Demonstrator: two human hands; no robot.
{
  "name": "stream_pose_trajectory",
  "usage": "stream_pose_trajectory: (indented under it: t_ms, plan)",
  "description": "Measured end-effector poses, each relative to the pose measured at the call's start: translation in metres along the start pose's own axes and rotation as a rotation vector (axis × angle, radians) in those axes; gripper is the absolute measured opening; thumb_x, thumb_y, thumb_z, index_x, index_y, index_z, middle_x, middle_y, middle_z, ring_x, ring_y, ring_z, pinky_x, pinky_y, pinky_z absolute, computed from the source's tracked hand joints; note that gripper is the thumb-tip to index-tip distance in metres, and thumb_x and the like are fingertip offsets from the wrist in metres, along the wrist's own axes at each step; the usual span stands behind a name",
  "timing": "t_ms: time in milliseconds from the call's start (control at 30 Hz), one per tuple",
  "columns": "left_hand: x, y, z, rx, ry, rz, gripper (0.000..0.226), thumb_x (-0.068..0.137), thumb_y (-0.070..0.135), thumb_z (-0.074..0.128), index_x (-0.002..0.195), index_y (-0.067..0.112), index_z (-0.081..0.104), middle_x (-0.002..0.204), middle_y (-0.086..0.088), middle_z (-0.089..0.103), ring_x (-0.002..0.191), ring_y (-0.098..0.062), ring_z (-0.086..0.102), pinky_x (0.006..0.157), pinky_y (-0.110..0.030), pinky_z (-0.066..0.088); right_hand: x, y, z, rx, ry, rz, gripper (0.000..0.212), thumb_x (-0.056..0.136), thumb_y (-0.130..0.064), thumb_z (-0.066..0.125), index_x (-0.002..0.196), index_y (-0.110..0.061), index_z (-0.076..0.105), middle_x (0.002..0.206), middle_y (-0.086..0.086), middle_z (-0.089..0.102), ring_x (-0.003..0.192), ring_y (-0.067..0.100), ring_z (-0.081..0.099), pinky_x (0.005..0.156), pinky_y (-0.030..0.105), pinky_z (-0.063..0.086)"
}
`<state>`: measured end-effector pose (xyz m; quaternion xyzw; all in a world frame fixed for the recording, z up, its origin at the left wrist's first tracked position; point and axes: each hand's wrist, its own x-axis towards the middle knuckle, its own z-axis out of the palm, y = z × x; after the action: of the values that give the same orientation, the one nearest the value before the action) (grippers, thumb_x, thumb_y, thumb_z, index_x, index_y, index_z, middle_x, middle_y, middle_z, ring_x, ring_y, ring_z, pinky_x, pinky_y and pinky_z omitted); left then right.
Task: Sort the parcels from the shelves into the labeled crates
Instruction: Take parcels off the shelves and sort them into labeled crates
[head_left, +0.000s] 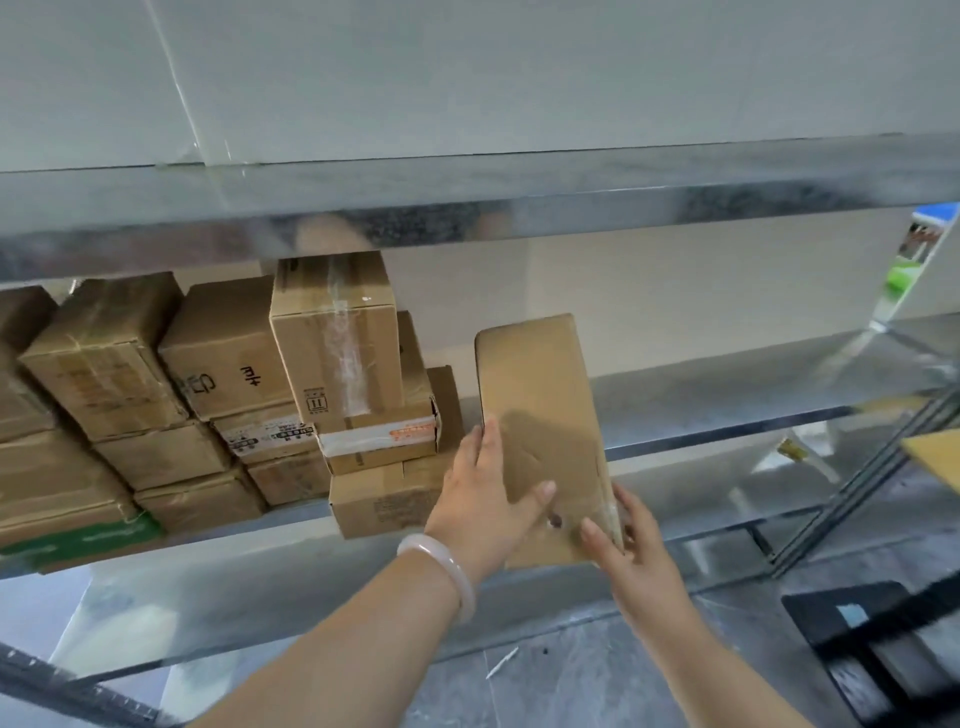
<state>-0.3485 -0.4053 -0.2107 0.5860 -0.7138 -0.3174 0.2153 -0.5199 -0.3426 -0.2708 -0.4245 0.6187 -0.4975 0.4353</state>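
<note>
The metal shelf (727, 415) carries a stack of boxes (208, 405) on its left half, close beside the way out. At the shelf's front edge a flat cardboard parcel (540, 395) tilts outward. It looks stiff and light, best held by its long edges. The left hand (483, 499) and right hand (628, 540) clamp its lower end, thumbs on its face.
</note>
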Motion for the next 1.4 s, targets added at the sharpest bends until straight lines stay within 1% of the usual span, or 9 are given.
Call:
stream_pose_trajectory:
  t_ms: [267,433,533,700,833,1000,1100,1200,1400]
  plan:
    - [-0.054,0.011,-0.017,-0.409,0.042,-0.073,0.139,0.053,0.066,0.082,0.147,0.049,-0.020,0.149,0.002,0.015,0.137,-0.025,0.029,0.115,-0.046,0.032,-0.087,-0.018,0.023,-0.353,0.179,-0.396,0.070,0.077,-0.066,0.063,0.140,-0.047,0.040,0.129,-0.024,0.043,0.122,-0.011,0.040,0.091,0.012,0.039]
    - [-0.091,-0.011,-0.047,-0.542,-0.036,-0.008,0.127,0.062,0.052,0.084,0.147,0.057,-0.010,0.141,0.003,0.025,0.123,-0.015,0.038,0.099,-0.030,0.040,-0.120,-0.052,0.032,0.053,0.119,-0.250,0.033,0.089,-0.060,0.053,0.122,-0.066,0.049,0.117,-0.033,0.061,0.113,-0.006,0.056,0.090,0.020,0.045]
    - [-0.119,-0.025,-0.061,-0.692,-0.145,0.047,0.121,0.056,0.055,0.079,0.148,0.059,0.001,0.151,0.003,0.033,0.137,-0.022,0.039,0.110,-0.046,0.040,-0.130,-0.077,0.048,0.172,-0.054,-0.098,0.031,0.089,-0.047,0.056,0.113,-0.067,0.056,0.117,-0.027,0.065,0.109,-0.003,0.062,0.089,0.024,0.050]
    - [-0.158,-0.057,-0.088,-0.599,0.080,0.141,0.062,0.084,0.045,0.063,0.137,0.054,0.033,0.136,0.010,0.039,0.130,-0.006,0.039,0.114,-0.029,0.032,-0.167,-0.093,0.098,0.049,-0.130,-0.264,0.038,0.097,-0.036,0.051,0.117,-0.068,0.052,0.117,-0.031,0.063,0.107,-0.008,0.061,0.077,0.006,0.048]
    - [-0.184,-0.089,-0.114,-0.616,0.204,0.121,0.049,0.097,0.028,0.058,0.129,0.056,0.035,0.123,0.022,0.052,0.107,0.007,0.056,0.086,-0.013,0.049,-0.188,-0.087,0.139,-0.175,-0.140,-0.415,0.049,0.098,-0.050,0.042,0.146,-0.047,0.031,0.144,-0.027,0.041,0.137,-0.006,0.030,0.111,0.025,0.030]
    - [-0.222,-0.131,-0.160,-0.663,0.218,0.070,0.118,0.054,0.057,0.083,0.145,0.053,0.008,0.120,0.037,0.035,0.109,0.015,0.047,0.077,-0.004,0.045,-0.210,-0.093,0.203,-0.500,-0.180,-0.605,0.040,0.100,-0.047,0.036,0.131,-0.066,0.022,0.138,-0.041,0.022,0.125,-0.025,0.016,0.109,0.015,0.022]
    - [-0.250,-0.163,-0.191,-0.798,0.281,0.038,0.107,0.055,0.048,0.086,0.137,0.060,0.017,0.135,0.019,0.045,0.115,-0.001,0.055,0.084,-0.021,0.056,-0.222,-0.098,0.238,-0.430,-0.253,-0.620,0.049,0.099,-0.035,0.049,0.125,-0.072,0.029,0.131,-0.049,0.026,0.128,-0.017,0.021,0.110,0.025,0.031]
    - [-0.283,-0.195,-0.217,-0.977,0.324,-0.046,0.104,0.054,0.047,0.093,0.136,0.060,0.030,0.129,0.007,0.059,0.106,-0.015,0.067,0.079,-0.034,0.059,-0.235,-0.102,0.274,-0.394,-0.300,-0.649,0.052,0.088,-0.056,0.049,0.131,-0.073,0.023,0.141,-0.045,0.018,0.135,-0.011,0.015,0.114,0.032,0.026]
    - [-0.351,-0.247,-0.261,-1.121,0.481,-0.114,0.092,0.061,0.030,0.086,0.139,0.048,0.040,0.126,-0.003,0.066,0.103,-0.024,0.070,0.073,-0.037,0.060,-0.261,-0.115,0.357,-0.289,-0.630,-0.508,0.077,0.070,-0.072,0.058,0.132,-0.077,0.012,0.149,-0.031,0.014,0.137,0.001,0.024,0.113,0.037,0.032]
